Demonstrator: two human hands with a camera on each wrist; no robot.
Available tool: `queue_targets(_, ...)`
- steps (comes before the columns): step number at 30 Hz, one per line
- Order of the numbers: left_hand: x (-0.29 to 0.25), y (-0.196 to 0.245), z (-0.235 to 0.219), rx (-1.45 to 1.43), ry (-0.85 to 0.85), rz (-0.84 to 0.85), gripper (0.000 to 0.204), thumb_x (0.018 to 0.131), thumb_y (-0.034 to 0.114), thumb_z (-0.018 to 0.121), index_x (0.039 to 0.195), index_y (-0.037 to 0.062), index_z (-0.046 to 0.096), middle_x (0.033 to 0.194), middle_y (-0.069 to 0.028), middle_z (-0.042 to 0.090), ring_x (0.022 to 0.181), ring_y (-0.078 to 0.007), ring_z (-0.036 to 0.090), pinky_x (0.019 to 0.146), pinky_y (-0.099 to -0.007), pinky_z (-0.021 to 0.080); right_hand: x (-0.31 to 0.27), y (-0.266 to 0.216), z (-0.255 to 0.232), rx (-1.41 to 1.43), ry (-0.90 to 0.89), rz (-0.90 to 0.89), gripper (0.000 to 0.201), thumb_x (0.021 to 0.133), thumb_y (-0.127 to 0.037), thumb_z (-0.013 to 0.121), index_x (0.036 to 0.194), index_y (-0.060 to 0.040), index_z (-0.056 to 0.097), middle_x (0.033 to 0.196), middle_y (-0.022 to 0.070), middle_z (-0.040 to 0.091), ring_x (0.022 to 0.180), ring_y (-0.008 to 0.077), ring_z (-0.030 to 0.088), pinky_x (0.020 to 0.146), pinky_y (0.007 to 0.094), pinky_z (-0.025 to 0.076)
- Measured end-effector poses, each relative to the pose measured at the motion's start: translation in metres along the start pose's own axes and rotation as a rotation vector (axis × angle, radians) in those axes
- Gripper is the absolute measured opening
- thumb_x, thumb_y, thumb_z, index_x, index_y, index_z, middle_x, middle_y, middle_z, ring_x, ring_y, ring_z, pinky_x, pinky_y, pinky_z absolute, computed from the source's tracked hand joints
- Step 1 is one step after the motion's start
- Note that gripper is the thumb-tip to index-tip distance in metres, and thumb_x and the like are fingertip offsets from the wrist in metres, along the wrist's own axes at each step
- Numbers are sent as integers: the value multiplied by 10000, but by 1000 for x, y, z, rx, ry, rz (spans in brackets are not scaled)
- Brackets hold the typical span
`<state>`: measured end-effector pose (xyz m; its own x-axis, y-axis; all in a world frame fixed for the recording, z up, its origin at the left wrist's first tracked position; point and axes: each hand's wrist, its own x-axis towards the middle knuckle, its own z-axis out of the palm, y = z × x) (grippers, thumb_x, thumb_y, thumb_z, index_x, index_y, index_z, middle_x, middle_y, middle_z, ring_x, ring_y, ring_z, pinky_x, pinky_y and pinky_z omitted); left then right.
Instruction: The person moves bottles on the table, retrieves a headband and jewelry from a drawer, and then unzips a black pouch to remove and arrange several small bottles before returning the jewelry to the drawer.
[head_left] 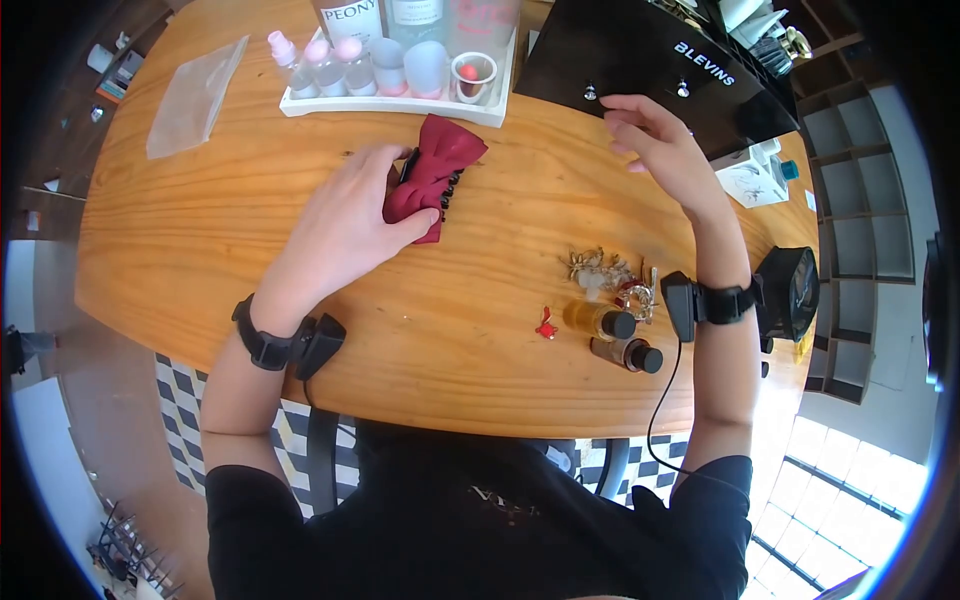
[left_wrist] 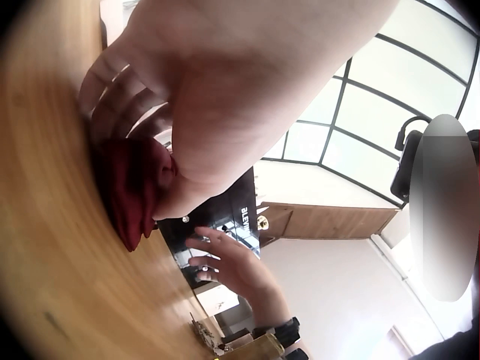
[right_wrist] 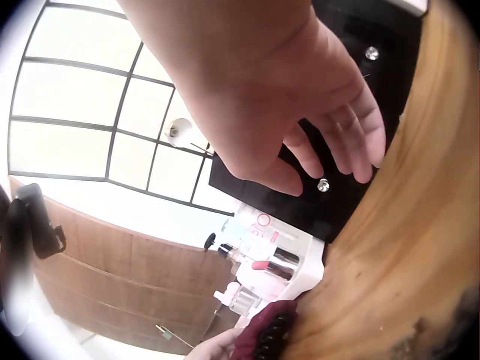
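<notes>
My left hand grips a dark red bow hair claw clip with black teeth, thumb on the near side and fingers behind it. In the left wrist view the red bow is low over the wooden table, partly covered by the hand. My right hand hovers in front of a black drawer box marked BLEVINS, its fingers loosely bent with nothing between them. Near its thumb, a clear drawer knob shows in the right wrist view. A second knob sits farther along the drawer front.
A white tray of bottles and sponges stands at the back. Gold jewellery, a red pendant and two black-capped bottles lie at the right front. A clear plastic bag lies far left; a white box stands right.
</notes>
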<state>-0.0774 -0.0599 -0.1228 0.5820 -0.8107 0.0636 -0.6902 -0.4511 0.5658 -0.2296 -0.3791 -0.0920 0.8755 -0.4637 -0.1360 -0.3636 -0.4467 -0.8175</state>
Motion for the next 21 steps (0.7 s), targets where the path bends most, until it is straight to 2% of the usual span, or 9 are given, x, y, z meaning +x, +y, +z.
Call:
queue_targets(4, -2, 1, 0, -5, 23, 0, 622, 846, 343, 793, 1310, 10, 547, 1173, -210, 641, 1045, -386, 644, 890, -460, 528, 18, -4, 7, 220, -41, 71, 390, 1027, -255, 596, 1385, -103, 622, 1303, 48, 669, 1019, 123, 676, 837, 261, 527)
queue_targets(7, -2, 1, 1, -18, 64, 24, 597, 849, 330, 786, 1293, 9, 549, 1113, -213, 659, 984, -383, 660, 843, -454, 536, 24, 1, 13, 292, -54, 42, 393, 1038, -253, 582, 1385, -72, 619, 1337, 63, 666, 1010, 119, 683, 828, 264, 536)
queue_targets(13, 0, 2, -1, -54, -3, -49, 530, 867, 288, 765, 1254, 0, 545, 945, -217, 685, 891, -399, 667, 792, -464, 523, 18, 1, 15, 305, -59, 52, 410, 1032, -243, 584, 1392, -49, 610, 1345, 78, 666, 989, 115, 688, 832, 252, 516)
queue_targets(16, 3, 2, -2, -115, -35, -77, 534, 887, 262, 777, 1293, -17, 568, 962, -208, 712, 841, -328, 690, 779, -392, 534, 2, 0, 17, 320, -92, 43, 415, 1028, -236, 580, 1398, -49, 604, 1345, 81, 666, 985, 115, 687, 838, 245, 507)
queue_targets(21, 6, -4, 5, -265, 17, -75, 291, 961, 135, 714, 1186, -40, 655, 909, -140, 720, 748, -166, 676, 679, -289, 521, -33, -6, 15, 308, -190, 53, 431, 1025, -219, 564, 1417, -40, 586, 1353, 89, 662, 996, 122, 677, 845, 248, 509)
